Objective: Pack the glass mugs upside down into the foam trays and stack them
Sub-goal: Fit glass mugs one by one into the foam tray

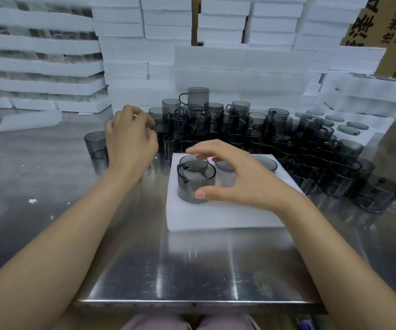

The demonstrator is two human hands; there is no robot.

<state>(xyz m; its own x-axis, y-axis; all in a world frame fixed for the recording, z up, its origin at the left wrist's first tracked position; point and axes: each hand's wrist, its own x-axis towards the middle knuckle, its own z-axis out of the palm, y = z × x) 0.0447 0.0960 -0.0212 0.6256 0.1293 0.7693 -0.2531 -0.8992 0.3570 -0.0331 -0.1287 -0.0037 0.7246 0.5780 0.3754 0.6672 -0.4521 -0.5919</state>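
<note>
The right grip (237,179) spreads wide over a mug (193,183) seated in the tray (216,217). The left grip (130,139) curls into the pile (275,139) ahead, hold unclear, probably fetching the next.

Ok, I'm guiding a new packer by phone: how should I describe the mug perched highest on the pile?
On the steel table, find the crowd of grey glass mugs behind the foam tray. At its back, against the stacked foam, one glass mug stands on top of others. It alone rises above the rest, handle pointing left.
</note>
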